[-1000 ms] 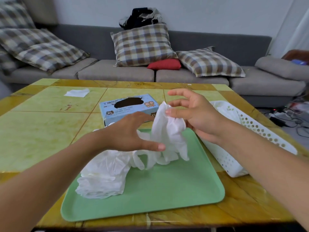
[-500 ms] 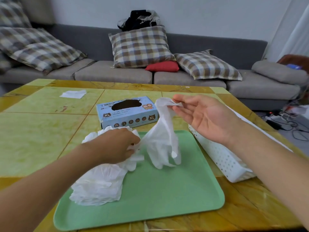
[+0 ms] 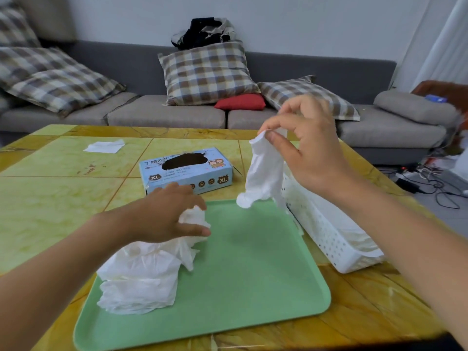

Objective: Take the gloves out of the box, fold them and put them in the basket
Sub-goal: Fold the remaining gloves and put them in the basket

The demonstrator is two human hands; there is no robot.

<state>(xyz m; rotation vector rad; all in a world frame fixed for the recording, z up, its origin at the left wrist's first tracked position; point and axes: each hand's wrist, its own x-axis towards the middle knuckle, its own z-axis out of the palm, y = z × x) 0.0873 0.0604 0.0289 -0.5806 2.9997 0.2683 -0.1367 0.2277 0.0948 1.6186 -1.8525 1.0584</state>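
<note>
Pinching a glove (image 3: 263, 171) aloft, right hand (image 3: 307, 145); left hand (image 3: 167, 214) grips pile (image 3: 141, 272).

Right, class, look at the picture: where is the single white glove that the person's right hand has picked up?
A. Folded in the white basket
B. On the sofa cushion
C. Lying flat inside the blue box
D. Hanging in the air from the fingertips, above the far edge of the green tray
D: the right hand pinches the glove by its top edge, and it dangles over the green tray, beside the basket.
</note>
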